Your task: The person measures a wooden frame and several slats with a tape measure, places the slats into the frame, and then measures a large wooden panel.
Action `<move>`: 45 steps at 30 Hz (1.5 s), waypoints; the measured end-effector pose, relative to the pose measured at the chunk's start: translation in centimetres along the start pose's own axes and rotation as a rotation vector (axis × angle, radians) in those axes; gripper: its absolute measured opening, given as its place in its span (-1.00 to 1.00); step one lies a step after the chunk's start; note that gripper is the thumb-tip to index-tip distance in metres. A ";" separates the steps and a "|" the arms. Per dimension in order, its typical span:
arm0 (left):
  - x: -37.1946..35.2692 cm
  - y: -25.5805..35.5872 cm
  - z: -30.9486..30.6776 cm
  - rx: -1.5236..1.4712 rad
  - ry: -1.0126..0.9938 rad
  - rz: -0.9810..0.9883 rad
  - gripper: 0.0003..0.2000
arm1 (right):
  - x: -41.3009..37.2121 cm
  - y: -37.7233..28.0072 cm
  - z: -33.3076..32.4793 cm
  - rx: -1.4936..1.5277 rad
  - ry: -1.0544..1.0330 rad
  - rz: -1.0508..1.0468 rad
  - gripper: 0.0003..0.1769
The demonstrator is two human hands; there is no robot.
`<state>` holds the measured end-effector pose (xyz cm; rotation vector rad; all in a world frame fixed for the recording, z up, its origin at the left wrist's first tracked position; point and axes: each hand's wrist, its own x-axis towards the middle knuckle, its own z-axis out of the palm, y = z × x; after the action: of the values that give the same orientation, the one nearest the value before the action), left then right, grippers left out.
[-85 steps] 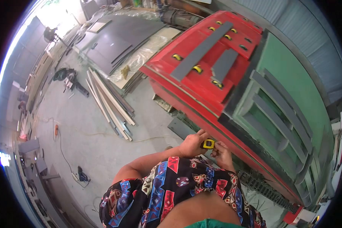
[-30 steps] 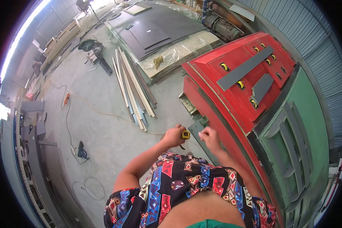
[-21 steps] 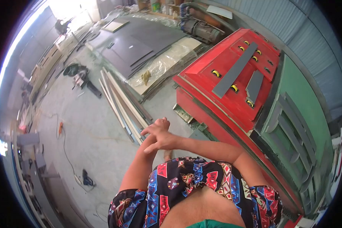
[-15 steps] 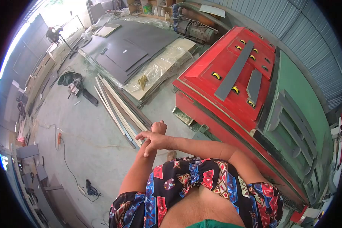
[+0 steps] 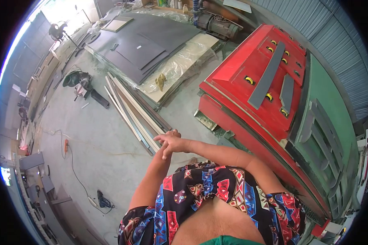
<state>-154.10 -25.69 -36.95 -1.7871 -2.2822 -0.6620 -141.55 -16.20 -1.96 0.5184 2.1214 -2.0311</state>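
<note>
My left hand is held out in front of my body, and what shows of its fingers looks curled, with nothing visible in them. Most of it is hidden behind my right hand, which lies across its wrist and back. The right fingers are stretched and slightly apart, pointing left, with the thumb angled down; that hand holds no object. Beyond both hands, a bundle of long thin strips in cream, brown and grey lies on the floor.
At right stands a red machine cover bearing a long grey strip. Beside it is a green surface with grey cut pieces. Dark sheets are stacked ahead. A drill-like tool and a cable lie at left.
My right hand has slid along from the left wrist toward the left hand, covering more of it. The view has turned slightly, so the red cover appears further right.
</note>
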 end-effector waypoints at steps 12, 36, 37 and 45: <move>12.1 9.9 -32.6 -0.740 -0.480 -0.194 -0.46 | 3.4 -2.1 -1.6 -0.329 -0.016 -0.063 0.02; 36.1 -1.1 -11.5 -0.344 -0.710 -0.393 -0.54 | 14.8 10.7 -25.0 -0.060 0.539 0.248 -0.48; 36.3 -0.6 -11.5 -0.400 -0.639 -0.406 -0.53 | 15.2 11.5 -25.3 0.044 0.523 0.276 -0.50; 37.3 2.7 -12.9 -0.517 -0.486 -0.473 -0.59 | 15.9 9.5 -26.4 0.472 0.424 0.477 -0.66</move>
<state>-163.28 1.89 -10.13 -1.7505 -3.1510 -1.0733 -149.71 12.29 -14.63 1.4762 1.4484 -2.2446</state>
